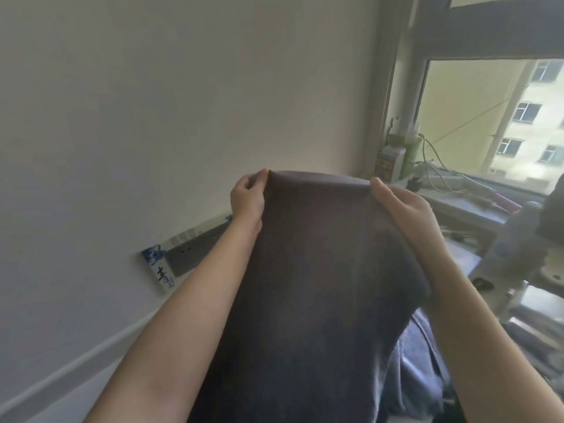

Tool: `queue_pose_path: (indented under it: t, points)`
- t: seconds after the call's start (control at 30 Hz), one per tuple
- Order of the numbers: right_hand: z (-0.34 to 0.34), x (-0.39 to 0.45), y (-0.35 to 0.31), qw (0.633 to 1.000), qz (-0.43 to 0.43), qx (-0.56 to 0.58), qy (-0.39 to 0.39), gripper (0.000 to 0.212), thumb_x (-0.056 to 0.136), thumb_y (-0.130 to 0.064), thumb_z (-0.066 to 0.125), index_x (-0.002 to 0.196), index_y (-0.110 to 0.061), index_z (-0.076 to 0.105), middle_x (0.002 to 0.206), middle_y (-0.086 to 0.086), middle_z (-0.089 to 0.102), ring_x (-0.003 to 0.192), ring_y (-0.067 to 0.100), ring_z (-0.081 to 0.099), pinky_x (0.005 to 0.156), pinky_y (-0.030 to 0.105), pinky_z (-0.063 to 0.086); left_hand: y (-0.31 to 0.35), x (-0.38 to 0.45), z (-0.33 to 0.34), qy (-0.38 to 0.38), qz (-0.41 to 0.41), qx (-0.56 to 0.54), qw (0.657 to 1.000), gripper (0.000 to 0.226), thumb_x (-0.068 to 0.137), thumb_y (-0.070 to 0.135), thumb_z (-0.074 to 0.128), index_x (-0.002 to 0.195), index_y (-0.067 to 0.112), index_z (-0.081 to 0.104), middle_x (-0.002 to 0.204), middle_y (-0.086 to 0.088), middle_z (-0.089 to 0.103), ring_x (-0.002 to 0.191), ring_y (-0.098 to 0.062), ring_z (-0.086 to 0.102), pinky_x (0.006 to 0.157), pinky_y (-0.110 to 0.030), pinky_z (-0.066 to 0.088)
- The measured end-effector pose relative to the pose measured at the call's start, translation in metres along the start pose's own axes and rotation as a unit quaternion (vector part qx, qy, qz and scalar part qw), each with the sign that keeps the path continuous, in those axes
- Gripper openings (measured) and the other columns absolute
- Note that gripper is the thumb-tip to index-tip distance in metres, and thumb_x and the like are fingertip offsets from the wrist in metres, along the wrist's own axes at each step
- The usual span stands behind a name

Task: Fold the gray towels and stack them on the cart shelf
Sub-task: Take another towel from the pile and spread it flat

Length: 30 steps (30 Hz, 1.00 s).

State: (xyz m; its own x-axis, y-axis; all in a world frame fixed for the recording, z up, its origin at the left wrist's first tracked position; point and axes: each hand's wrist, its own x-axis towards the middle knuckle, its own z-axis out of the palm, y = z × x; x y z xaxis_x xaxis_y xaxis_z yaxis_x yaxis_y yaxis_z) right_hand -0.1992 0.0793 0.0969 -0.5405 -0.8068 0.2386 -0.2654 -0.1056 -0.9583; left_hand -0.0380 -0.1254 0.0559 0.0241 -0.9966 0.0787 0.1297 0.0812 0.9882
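**Gray towel held up by its top corners, fold not yet made**

Up at chest height, in front of a plain pale wall [152, 87], a person holds a gray towel [311, 270] stretched between both hands. The left hand [247, 198] pinches the top left corner, its fingers [258, 178] curled over the edge; the right hand [403, 206] grips the top right corner with the thumb on the near face, the rest of its fingers hidden behind the cloth. The top edge runs fairly taut between the two grips and the towel hangs down from it toward the person, filling the lower middle of the view, its bottom edge out of sight.

By the look of it, the step in hand is the spreading and squaring of the towel before the first fold. No crease shows in the hanging cloth. The next move likely calls for bringing the two corners together, or lowering the towel onto a flat surface, while keeping the edges aligned so the halves match. The cloth looks soft and limp, so a slack grip could let a corner slip.

No cart shelf can be made out, so where the stack will go cannot be told. A window [488, 117] stands to the right with a cluttered sill [457, 190] below it, and a printed box [171, 257] leans against the wall on the left
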Motion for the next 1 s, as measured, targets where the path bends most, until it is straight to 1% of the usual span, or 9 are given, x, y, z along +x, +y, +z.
queue_pose_path:
  t: [0.1, 0.2, 0.37, 0.43, 0.5, 0.6, 0.73, 0.9, 1.0]
  points:
    - [0.018, -0.013, -0.004, 0.997, 0.003, -0.059, -0.05, 0.034, 0.09, -0.04, 0.057, 0.082, -0.009, 0.068, 0.067, -0.002, 0.064, 0.058, 0.004, 0.057, 0.051, 0.01, 0.042, -0.001, -0.004, -0.014, -0.008, -0.036, -0.052, 0.998, 0.015, 0.088, 0.029, 0.065, 0.08, 0.017, 0.063, 0.098, -0.009, 0.068, 0.099, -0.027, 0.063, 0.096, -0.048, 0.05]
    - [0.042, -0.032, 0.009, 0.989, 0.022, -0.095, -0.113, 0.04, 0.089, -0.044, 0.056, 0.084, -0.005, 0.066, 0.072, 0.009, 0.068, 0.068, 0.016, 0.061, 0.062, 0.027, 0.047, -0.014, -0.015, -0.048, 0.009, -0.082, -0.078, 0.994, 0.015, 0.092, 0.025, 0.06, 0.09, 0.01, 0.062, 0.106, -0.015, 0.066, 0.106, -0.031, 0.061, 0.096, -0.045, 0.05]
    - [0.102, -0.084, 0.018, 0.972, 0.022, -0.131, -0.195, 0.041, 0.091, -0.042, 0.054, 0.084, -0.002, 0.062, 0.073, 0.008, 0.064, 0.064, 0.014, 0.056, 0.06, 0.027, 0.042, -0.034, -0.046, -0.139, 0.029, -0.118, -0.146, 0.982, 0.026, 0.098, 0.02, 0.05, 0.117, 0.002, 0.054, 0.102, -0.013, 0.062, 0.081, -0.021, 0.062, 0.058, -0.027, 0.055]
    - [0.124, -0.104, 0.017, 0.968, 0.022, -0.123, -0.219, 0.037, 0.091, -0.041, 0.055, 0.084, -0.006, 0.064, 0.076, 0.008, 0.068, 0.064, 0.015, 0.059, 0.058, 0.025, 0.042, -0.038, -0.057, -0.177, 0.044, -0.136, -0.162, 0.976, 0.031, 0.098, 0.021, 0.048, 0.121, -0.001, 0.052, 0.11, -0.015, 0.06, 0.087, -0.021, 0.061, 0.064, -0.027, 0.053]
    - [0.163, -0.14, 0.004, 0.958, 0.016, -0.114, -0.263, 0.036, 0.091, -0.039, 0.055, 0.084, -0.005, 0.064, 0.071, 0.004, 0.066, 0.062, 0.011, 0.058, 0.055, 0.021, 0.04, -0.036, -0.072, -0.238, 0.066, -0.134, -0.161, 0.976, 0.027, 0.099, 0.022, 0.045, 0.112, 0.0, 0.055, 0.108, -0.015, 0.06, 0.099, -0.026, 0.058, 0.072, -0.029, 0.051]
    - [0.206, -0.185, -0.013, 0.948, 0.014, -0.097, -0.302, 0.03, 0.092, -0.036, 0.055, 0.079, -0.011, 0.062, 0.063, -0.006, 0.06, 0.061, 0.003, 0.055, 0.051, 0.012, 0.036, -0.026, -0.098, -0.304, 0.07, -0.123, -0.173, 0.975, 0.026, 0.101, 0.022, 0.04, 0.094, 0.004, 0.056, 0.097, -0.014, 0.061, 0.095, -0.024, 0.058, 0.073, -0.031, 0.05]
    - [0.269, -0.259, -0.032, 0.921, 0.012, -0.082, -0.381, 0.03, 0.093, -0.039, 0.051, 0.091, -0.013, 0.065, 0.082, 0.004, 0.069, 0.076, 0.014, 0.065, 0.069, 0.03, 0.052, -0.016, -0.133, -0.396, 0.091, -0.139, -0.207, 0.964, 0.03, 0.101, 0.025, 0.042, 0.095, 0.0, 0.057, 0.09, -0.015, 0.067, 0.087, -0.022, 0.064, 0.077, -0.031, 0.052]
    - [0.344, -0.355, -0.019, 0.865, -0.014, -0.181, -0.468, 0.025, 0.095, -0.037, 0.048, 0.098, -0.016, 0.061, 0.087, 0.003, 0.062, 0.08, 0.018, 0.059, 0.07, 0.027, 0.045, -0.043, -0.175, -0.493, 0.137, -0.204, -0.215, 0.945, 0.024, 0.097, 0.021, 0.05, 0.082, 0.003, 0.055, 0.079, -0.011, 0.06, 0.072, -0.016, 0.062, 0.067, -0.027, 0.055]
    - [0.377, -0.397, 0.002, 0.827, -0.02, -0.235, -0.511, 0.024, 0.096, -0.032, 0.047, 0.106, -0.015, 0.061, 0.098, 0.002, 0.063, 0.084, 0.015, 0.056, 0.075, 0.026, 0.044, -0.073, -0.194, -0.537, 0.165, -0.249, -0.161, 0.941, 0.016, 0.091, 0.003, 0.055, 0.075, 0.004, 0.057, 0.074, -0.011, 0.057, 0.055, -0.013, 0.062, 0.055, -0.023, 0.053]
